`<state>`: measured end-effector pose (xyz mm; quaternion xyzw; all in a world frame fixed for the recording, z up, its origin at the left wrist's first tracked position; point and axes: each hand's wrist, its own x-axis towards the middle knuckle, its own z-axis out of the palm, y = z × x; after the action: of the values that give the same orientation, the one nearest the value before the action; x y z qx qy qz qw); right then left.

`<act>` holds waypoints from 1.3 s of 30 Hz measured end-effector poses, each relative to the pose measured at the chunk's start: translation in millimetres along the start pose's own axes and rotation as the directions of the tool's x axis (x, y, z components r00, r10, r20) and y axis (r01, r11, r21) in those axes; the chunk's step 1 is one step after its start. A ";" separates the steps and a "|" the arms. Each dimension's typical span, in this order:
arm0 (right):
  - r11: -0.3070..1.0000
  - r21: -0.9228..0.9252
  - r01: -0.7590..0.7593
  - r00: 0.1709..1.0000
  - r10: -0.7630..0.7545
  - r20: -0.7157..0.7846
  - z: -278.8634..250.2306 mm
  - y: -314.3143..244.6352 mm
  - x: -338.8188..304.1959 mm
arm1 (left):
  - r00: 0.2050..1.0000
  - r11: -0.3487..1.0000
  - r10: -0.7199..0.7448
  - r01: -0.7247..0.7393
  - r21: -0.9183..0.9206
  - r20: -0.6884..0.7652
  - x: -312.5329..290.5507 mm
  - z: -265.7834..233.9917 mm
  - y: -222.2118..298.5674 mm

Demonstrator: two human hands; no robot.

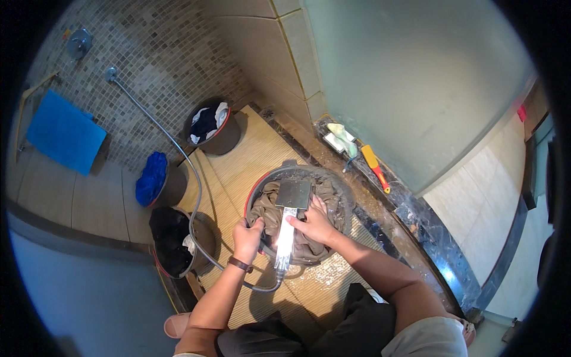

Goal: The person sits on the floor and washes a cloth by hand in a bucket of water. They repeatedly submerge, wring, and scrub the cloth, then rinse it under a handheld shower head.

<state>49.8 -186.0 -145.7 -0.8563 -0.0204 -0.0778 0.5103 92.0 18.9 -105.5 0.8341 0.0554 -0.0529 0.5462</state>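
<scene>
A round dark basin [248, 196] with a reddish rim stands in front of me, full of wet brown cloth [270, 205]. Across its near rim lies a hand shower [286, 241] with a flat square head, its head over the cloth. My left hand [245, 239] is closed on the cloth at the left of the basin. My right hand [316, 225] grips cloth on the other side, its thumb touching the shower handle's edge and its fingers partly hidden in the folds. Nothing shows of water leaving the head.
A metal hose [198, 190] runs from the tiled wall past buckets of dark clothes [171, 235], blue fabric [151, 178] and mixed laundry [208, 125]. A yellow-red brush [375, 166] lies on the dark ledge [425, 229] at right, beside a frosted glass panel [404, 77].
</scene>
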 end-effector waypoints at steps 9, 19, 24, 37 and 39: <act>0.999 0.042 0.008 0.995 -0.004 -0.100 -5.8 14.5 -5.1 | 0.994 0.994 -0.097 0.094 0.054 0.045 -0.5 17.4 30.8; 0.982 0.176 -0.074 0.984 0.100 -0.146 -19.3 24.5 -11.0 | 0.994 0.983 -0.052 0.035 0.179 0.092 1.3 36.9 58.4; 0.968 0.242 -0.065 0.976 0.112 -0.185 -21.7 39.4 -12.4 | 0.995 0.971 -0.028 0.005 0.238 0.095 0.9 48.6 71.4; 0.798 0.582 -0.157 0.945 0.293 -0.147 -31.0 70.0 -16.6 | 0.994 1.000 0.022 -0.025 0.018 0.111 4.5 84.2 72.4; 0.778 0.600 -0.184 0.945 0.308 -0.110 -39.1 59.7 -17.9 | 0.991 0.998 0.064 -0.061 -0.027 0.119 6.4 81.8 68.0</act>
<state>34.5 -248.1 -182.1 -0.6414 0.1211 -0.0865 0.7526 106.4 -82.9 -77.4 0.8245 -0.0028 -0.0851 0.5594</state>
